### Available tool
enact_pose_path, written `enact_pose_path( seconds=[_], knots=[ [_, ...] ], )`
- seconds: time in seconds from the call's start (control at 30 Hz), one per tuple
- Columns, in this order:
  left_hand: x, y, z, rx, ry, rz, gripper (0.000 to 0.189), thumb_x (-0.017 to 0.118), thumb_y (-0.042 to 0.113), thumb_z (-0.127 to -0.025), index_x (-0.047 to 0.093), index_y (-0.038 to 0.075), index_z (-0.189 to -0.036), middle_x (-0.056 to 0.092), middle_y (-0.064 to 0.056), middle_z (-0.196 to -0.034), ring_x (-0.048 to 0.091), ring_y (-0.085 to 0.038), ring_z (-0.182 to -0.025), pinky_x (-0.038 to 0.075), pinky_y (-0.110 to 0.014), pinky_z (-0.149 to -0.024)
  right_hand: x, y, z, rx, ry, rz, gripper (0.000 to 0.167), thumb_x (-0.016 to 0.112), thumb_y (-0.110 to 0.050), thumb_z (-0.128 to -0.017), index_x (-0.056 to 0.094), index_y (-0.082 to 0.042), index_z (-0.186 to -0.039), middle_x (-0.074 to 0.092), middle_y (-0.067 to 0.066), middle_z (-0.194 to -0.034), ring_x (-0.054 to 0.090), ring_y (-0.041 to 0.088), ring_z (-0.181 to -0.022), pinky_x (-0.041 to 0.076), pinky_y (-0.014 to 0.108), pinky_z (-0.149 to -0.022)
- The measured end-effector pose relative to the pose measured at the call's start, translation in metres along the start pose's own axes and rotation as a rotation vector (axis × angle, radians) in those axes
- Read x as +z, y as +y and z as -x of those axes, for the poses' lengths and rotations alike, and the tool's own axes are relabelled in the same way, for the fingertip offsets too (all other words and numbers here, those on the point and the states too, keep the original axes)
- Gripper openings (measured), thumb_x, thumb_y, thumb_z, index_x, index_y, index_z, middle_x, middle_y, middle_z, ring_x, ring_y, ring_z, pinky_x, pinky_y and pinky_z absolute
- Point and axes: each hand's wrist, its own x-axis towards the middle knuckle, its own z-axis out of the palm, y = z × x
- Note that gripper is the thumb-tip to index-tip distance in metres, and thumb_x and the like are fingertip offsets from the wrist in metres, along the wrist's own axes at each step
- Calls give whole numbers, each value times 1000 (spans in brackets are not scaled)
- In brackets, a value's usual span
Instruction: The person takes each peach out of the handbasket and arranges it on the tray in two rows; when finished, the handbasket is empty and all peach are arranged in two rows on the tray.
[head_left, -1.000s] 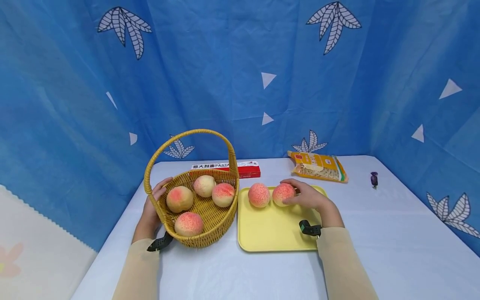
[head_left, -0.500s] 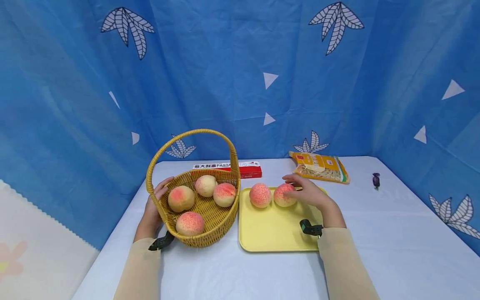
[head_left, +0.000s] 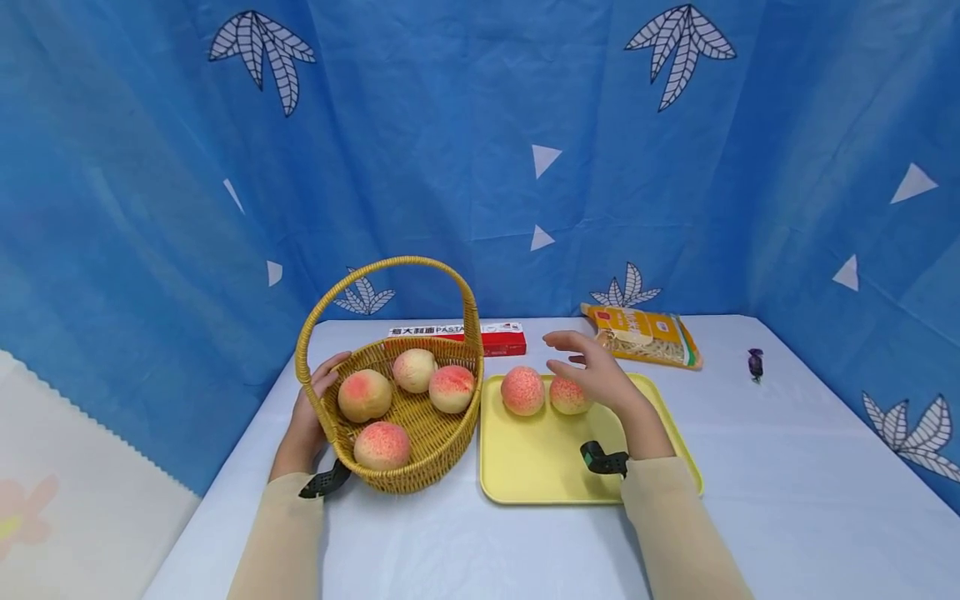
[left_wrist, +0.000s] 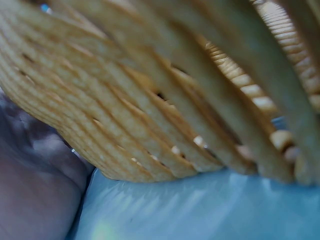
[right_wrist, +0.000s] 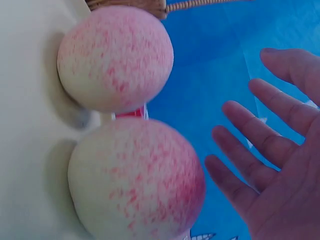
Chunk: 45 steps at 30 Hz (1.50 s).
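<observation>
A wicker basket (head_left: pixel 420 475) with a tall arched handle stands on the left side of the table, holding several peaches, one of them a front peach (head_left: pixel 382 446). My left hand (head_left: pixel 306 417) rests along the basket's outer left side, fingers near the rim; the left wrist view shows the palm close against the woven wall (left_wrist: pixel 125 115). On the yellow tray (head_left: pixel 540 467) sit a left peach (head_left: pixel 522 391) and a right peach (head_left: pixel 568 396). Raised over the right peach, my right hand (head_left: pixel 600 375) has its fingers spread and holds nothing. In the right wrist view, fingertips are apart from both peaches.
Behind the basket lies a red and white pasta box (head_left: pixel 502 340). An orange bag of noodles (head_left: pixel 645 336) lies behind the tray, and a small purple wrapped candy (head_left: pixel 755 365) is at the right. A blue curtain (head_left: pixel 480 167) hangs along the table's back edge.
My right hand has let go of the right peach and lifted off it, fingers spreading. Both tray peaches stay put. The left hand keeps its place at the basket.
</observation>
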Motion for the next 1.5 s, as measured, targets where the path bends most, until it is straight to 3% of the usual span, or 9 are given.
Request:
enact_pose_path(
  seconds=[0.6,0.97,1.23,1.5],
  knots=[
    [8,16,8,-18,7,-3,50,38,31,-108,32,17,-156,40,-6,-151,50,-6,-124,47,-14,-95,42,-46,-2,-137,-116,-97,44,65,-22,-97,54,-12,-139,58,9,-141,52,30,-133,44,52,-110],
    [14,15,6,-13,4,52,48,39,28,-108,35,17,-155,47,2,-140,51,-6,-122,48,-16,-96,66,-64,-4,-174,-254,-192,46,66,-15,-96,53,-11,-140,57,13,-140,53,33,-132,42,56,-110],
    [14,19,7,-25,11,25,51,39,30,-108,33,17,-156,45,-1,-144,49,-7,-125,47,-16,-96,97,-84,-6,-232,-387,-164,48,65,-20,-97,51,-12,-142,57,9,-139,55,30,-129,47,50,-107],
    [9,14,8,-40,37,30,49,39,29,-107,36,19,-155,46,-1,-144,52,-5,-121,47,-15,-95,129,-93,-12,-240,-429,-151,47,66,-21,-97,53,-11,-141,57,4,-139,57,32,-127,50,48,-104]
  ],
)
